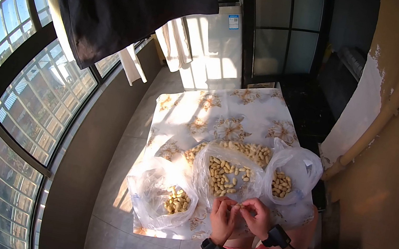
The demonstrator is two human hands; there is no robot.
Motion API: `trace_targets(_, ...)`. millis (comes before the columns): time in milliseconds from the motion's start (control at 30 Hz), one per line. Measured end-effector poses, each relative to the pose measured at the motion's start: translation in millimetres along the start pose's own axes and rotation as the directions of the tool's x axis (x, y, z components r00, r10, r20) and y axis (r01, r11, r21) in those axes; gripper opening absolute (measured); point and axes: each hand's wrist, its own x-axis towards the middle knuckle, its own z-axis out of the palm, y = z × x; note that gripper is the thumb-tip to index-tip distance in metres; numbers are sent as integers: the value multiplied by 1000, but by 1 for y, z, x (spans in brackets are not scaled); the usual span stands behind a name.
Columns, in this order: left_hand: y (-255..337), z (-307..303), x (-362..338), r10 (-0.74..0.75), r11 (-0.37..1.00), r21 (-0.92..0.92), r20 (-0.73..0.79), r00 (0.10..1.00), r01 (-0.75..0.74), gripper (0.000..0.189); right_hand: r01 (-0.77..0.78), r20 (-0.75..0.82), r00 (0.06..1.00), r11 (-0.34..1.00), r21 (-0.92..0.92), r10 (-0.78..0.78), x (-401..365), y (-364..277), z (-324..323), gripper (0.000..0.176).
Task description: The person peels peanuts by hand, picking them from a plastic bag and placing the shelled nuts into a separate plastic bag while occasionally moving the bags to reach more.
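My left hand [223, 215] and my right hand [255, 217] meet at the near edge of the table, fingertips pinched together around a small peanut [240, 206]. Just beyond them lies an open plastic bag with peanuts [223, 174] in it. To the left, another clear bag [146, 184] holds a smaller heap of peanuts [177, 201]. On the right, a third bag [304, 167] holds more peanuts [281, 185]. Behind the middle bag, a long pile of peanuts [253, 152] is partly covered by plastic. Both wrists wear black devices with cables.
A flowered cloth covers the table [231, 127]. Dark clothing [136, 1] hangs at the upper left, near barred windows [43, 102]. A white appliance [213, 47] stands behind the table, beside a dark-framed glass door [288, 28]. A pipe [379, 119] runs along the right wall.
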Motion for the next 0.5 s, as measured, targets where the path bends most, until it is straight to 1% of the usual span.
trace_targets(200,0,0,0,-25,1000,-10,12,1000,25,11,16,18,1000,1000,-26,-16,1,-1,0,18)
trace_targets(267,-3,1,-1,18,1000,0,-4,1000,-18,10,39,13,999,998,-50,-38,2,-3,0,18)
trace_targets(300,-3,0,-1,18,1000,0,-5,1000,-18,10,61,7,998,995,-75,-61,2,-4,0,19)
trace_targets(433,-1,0,0,37,999,-14,-17,999,-37,8,59,27,998,995,-84,-57,3,-11,-1,22)
trace_targets(500,-2,0,-1,40,999,-28,-17,999,-41,8,91,35,996,988,-126,-88,4,-13,-2,23)
